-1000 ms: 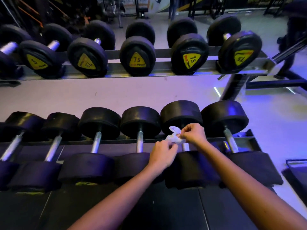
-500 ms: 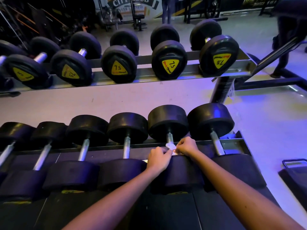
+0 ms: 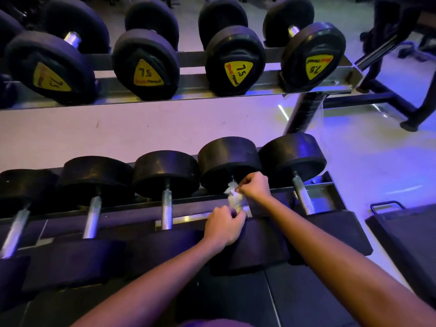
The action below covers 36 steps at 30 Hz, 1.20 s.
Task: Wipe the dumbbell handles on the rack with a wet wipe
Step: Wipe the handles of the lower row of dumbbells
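Both hands pinch the wet wipe (image 3: pixel 234 199), arms stretched forward.
The left hand (image 3: pixel 223 228) sits at the near end of the wet wipe, knuckles up, fingers curled and pinching it. The right hand (image 3: pixel 256 186) is at its far end, just to the right, fingertips closed on it. Both bare forearms reach toward the wet wipe from the near side, the left from lower left, the right from lower right.
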Available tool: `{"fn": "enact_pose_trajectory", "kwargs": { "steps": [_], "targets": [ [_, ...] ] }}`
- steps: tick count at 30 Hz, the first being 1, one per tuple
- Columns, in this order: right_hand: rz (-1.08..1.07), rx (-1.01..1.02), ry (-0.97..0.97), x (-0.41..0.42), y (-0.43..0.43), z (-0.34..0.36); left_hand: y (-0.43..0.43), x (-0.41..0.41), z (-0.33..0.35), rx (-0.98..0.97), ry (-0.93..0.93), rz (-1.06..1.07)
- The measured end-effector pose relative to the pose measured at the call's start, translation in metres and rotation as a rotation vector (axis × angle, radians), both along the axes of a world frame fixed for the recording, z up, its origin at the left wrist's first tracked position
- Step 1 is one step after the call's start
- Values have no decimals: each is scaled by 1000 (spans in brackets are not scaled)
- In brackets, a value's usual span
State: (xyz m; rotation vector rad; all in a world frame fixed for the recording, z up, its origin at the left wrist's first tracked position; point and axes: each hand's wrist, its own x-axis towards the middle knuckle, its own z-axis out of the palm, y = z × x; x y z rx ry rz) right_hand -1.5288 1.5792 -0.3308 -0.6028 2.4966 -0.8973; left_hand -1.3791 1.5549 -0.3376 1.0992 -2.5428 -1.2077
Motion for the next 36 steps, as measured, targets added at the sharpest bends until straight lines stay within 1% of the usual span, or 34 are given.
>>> {"fn": "enact_pose_trajectory", "kwargs": {
  "steps": [3, 6, 9, 13, 18, 20, 22, 25, 27, 30, 33, 36],
  "targets": [
    [82, 103, -4, -3, -1, 4, -3, 1, -2, -6, 4, -41],
    [162, 208, -27, 3, 9, 1, -5, -1, -2, 30, 1, -93],
    [179, 271, -19, 13, 22, -2, -9, -2, -1, 44, 16, -140],
    [117, 217, -22, 16, 22, 2, -12, -2, -2, 52, 21, -173],
    [-11, 38, 38, 1, -6, 5, -11, -2, 0, 76, 11, -139],
    [-48, 15, 65, -3, -14, 4, -9, -1, 1, 81, 1, -105],
    [-16, 28, 80, -6, -17, 5, -8, -2, 1, 77, 0, -50],
    [158, 129, 53, -4, -4, 9, -2, -3, 1, 54, -26, 37],
    [265, 179, -3, 0, 12, 6, 4, -4, 2, 17, -54, 104],
    [358, 221, -73, 4, 30, -1, 12, -6, 5, -25, -72, 211],
    [340, 179, -141, 0, 34, -6, 19, -8, 10, -38, -88, 288],
    [193, 4, -149, -8, 24, -7, 18, -8, 13, -16, -90, 354]
  ]
}}
